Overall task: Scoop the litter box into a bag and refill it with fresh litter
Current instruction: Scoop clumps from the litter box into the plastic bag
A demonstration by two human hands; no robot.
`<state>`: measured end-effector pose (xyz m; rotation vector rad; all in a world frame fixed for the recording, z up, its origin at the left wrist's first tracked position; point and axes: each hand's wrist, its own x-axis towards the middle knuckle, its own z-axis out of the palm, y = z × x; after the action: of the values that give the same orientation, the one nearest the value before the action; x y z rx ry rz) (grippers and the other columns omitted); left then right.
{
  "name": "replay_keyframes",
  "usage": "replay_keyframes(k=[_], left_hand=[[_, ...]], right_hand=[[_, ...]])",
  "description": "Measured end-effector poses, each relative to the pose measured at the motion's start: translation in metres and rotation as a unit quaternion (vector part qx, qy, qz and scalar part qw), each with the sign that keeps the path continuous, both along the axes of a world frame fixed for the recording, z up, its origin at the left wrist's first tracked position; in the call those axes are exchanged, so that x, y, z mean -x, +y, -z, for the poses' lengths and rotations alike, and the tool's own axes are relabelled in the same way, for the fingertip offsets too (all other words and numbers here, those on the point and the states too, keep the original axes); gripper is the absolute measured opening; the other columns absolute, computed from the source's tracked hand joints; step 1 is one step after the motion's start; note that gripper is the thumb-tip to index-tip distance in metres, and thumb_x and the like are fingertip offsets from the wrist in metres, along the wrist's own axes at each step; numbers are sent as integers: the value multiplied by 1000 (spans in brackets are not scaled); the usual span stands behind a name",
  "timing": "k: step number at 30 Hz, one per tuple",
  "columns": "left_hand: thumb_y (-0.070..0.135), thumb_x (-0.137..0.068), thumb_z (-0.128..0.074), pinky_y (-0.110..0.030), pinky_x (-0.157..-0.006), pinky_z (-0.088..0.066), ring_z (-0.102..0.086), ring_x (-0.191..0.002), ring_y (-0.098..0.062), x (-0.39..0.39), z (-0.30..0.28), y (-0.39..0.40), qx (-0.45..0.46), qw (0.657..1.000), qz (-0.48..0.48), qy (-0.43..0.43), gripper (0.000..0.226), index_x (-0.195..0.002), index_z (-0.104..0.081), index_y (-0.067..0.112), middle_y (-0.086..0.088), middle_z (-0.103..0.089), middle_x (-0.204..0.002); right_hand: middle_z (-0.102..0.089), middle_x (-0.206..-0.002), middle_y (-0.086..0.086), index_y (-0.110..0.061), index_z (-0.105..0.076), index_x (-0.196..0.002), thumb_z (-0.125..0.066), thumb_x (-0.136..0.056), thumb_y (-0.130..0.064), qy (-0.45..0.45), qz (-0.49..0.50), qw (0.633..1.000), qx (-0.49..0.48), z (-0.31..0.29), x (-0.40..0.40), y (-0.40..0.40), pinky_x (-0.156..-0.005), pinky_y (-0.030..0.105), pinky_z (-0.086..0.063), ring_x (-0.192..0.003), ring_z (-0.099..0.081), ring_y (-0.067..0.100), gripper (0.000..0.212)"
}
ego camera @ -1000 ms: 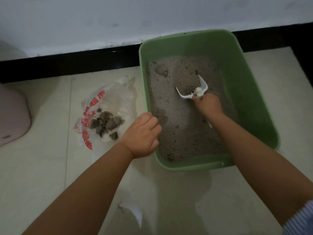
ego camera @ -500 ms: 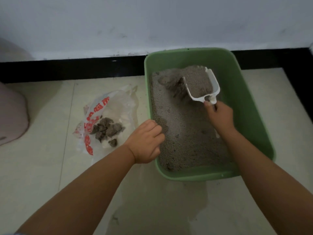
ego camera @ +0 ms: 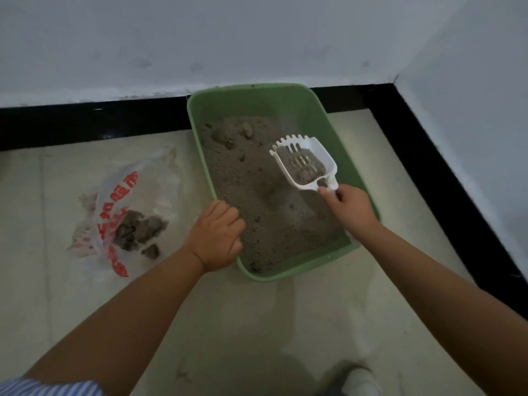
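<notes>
The fingers (ego camera: 333, 195) of the right hand (ego camera: 350, 208) are curled round the handle of the white slotted scoop (ego camera: 307, 162), gripping it close to the bowl, probably so the load can be tipped and shaken with a short, steady lever. The scoop is held level above the litter (ego camera: 257, 201), over the right half of the box, and a small amount of grey material lies in its bowl; held there, loose grains likely fall through the slots back into the box rather than onto the floor (ego camera: 357, 310). The left hand (ego camera: 217, 238) has its fingers curled over the near left rim of the green litter box (ego camera: 285, 101), apparently to hold the box from sliding while the scoop works. The box sits on the floor in a corner, its far end against the black baseboard (ego camera: 85, 121). The plastic bag (ego camera: 125, 212) lies flat and open on the floor just left of the box, with several dark clumps (ego camera: 140, 232) on it, near enough for a short carry. More lumps show at the far end of the litter, so scooping appears unfinished and refilling not begun.
</notes>
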<state>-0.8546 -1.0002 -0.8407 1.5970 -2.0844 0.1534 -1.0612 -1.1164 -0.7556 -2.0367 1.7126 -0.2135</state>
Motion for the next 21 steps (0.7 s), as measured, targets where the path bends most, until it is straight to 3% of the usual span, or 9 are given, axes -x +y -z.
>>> replay_keyframes(k=[4, 9, 15, 21], left_hand=[[18, -67, -38, -33, -72, -32, -26, -66, -23, 2, 2, 4, 1, 1000, -3, 17, 23, -52, -50, 5, -12, -46, -55], [20, -66, -39, -33, -75, -31, -28, -67, -23, -2, -3, 1, 1, 1000, -7, 1, 23, -53, -52, 7, -11, -49, -56], [20, -69, -40, -33, -78, -33, -30, -69, -23, -3, -5, 6, -7, 1000, -2, -11, 24, -55, -54, 7, -11, -50, -57], [23, -76, -42, -31, -78, -33, -33, -71, -21, -4, -10, 8, -16, 1000, -5, 4, 27, -59, -57, 8, -9, -54, -61]], right_hand=[[-33, -51, 0, -6, -41, -61, -50, -93, -32, 27, 31, 999, 4, -5, 9, 8, -43, 18, -22, -47, -31, 10, 42], [-33, -51, -2, -14, -32, -51, -51, -93, -31, 49, 21, 999, -8, -1, -1, 20, -43, 16, -29, -48, -33, 8, 49], [-33, -50, 0, -11, -35, -54, -52, -92, -28, 7, 21, 999, -34, 9, -7, 34, -48, 22, -23, -50, -33, 12, 45], [-34, -52, -1, -12, -40, -58, -54, -91, -27, -31, 12, 998, -53, 17, -12, 37, -47, 19, -25, -49, -31, 9, 40]])
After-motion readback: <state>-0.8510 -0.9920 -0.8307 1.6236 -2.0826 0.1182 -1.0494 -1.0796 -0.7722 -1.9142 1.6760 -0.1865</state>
